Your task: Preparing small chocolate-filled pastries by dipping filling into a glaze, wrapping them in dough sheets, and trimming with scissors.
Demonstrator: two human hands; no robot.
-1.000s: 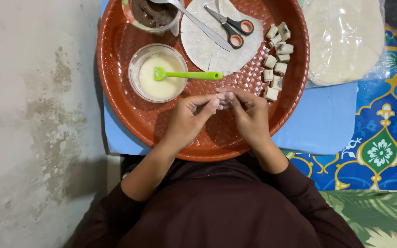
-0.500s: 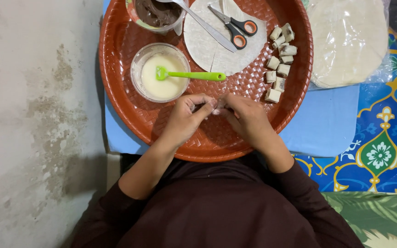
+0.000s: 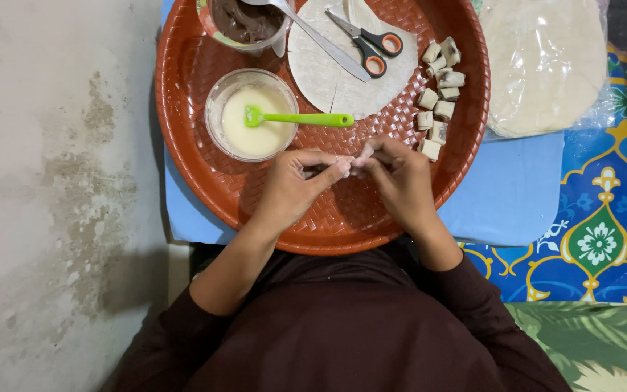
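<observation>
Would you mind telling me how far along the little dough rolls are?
Done: about nine small rolls sit on the red tray. In hand: left hand and right hand pinch another piece. Left: the cut flatbread, plus bagged rounds.

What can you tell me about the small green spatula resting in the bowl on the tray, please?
The green spatula looks like soft plastic or silicone, with a small flat blade and a long straight handle, all bright green. It lies nearly level, its blade sunk in the pale creamy liquid of the clear round bowl and its handle resting over the bowl's rim, pointing right above the woven red tray. Neither hand touches it.
</observation>
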